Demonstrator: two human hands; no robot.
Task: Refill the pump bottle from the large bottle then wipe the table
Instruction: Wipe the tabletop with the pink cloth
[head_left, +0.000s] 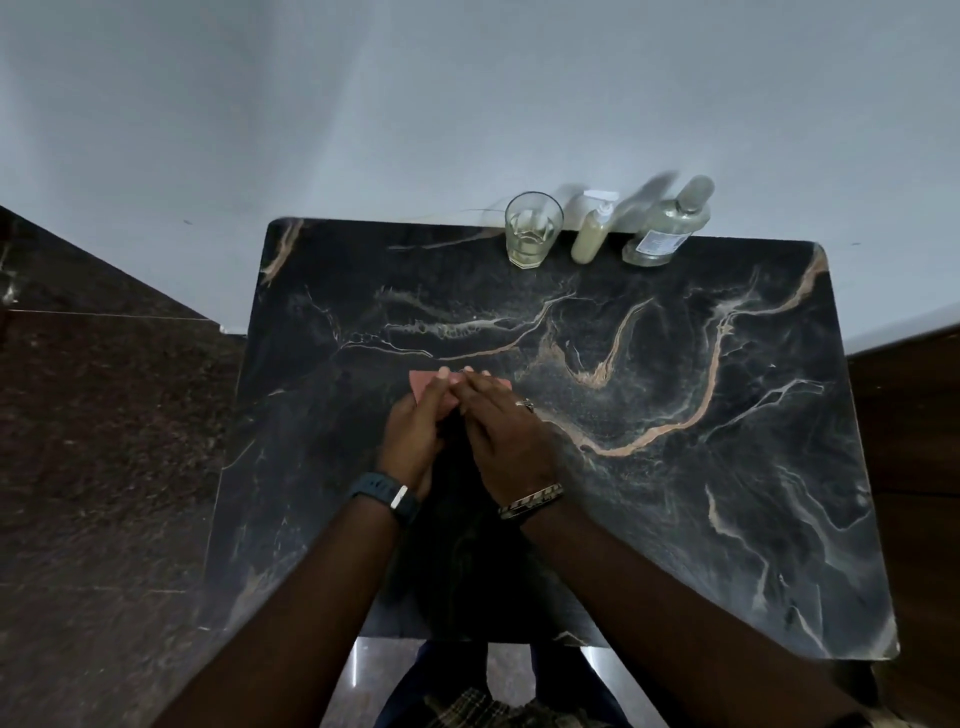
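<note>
1. Two hands, left hand (415, 431) and right hand (506, 436), lie side by side with fingers nearly straight, pressing a pink cloth (423, 383) flat on the dark marble counter (675, 467), likely to fold or steady it for wiping.
2. Parked along the far edge, apparently out of the wiping path: pump bottle (591, 236), large bottle (662, 228), and a glass (532, 231) holding some liquid.
3. Refilling looks done; wiping remains.

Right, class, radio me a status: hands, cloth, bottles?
Left hand and right hand flat on pink cloth, mid-table. Pump bottle, large bottle, glass at far edge, clear of the cloth.
</note>
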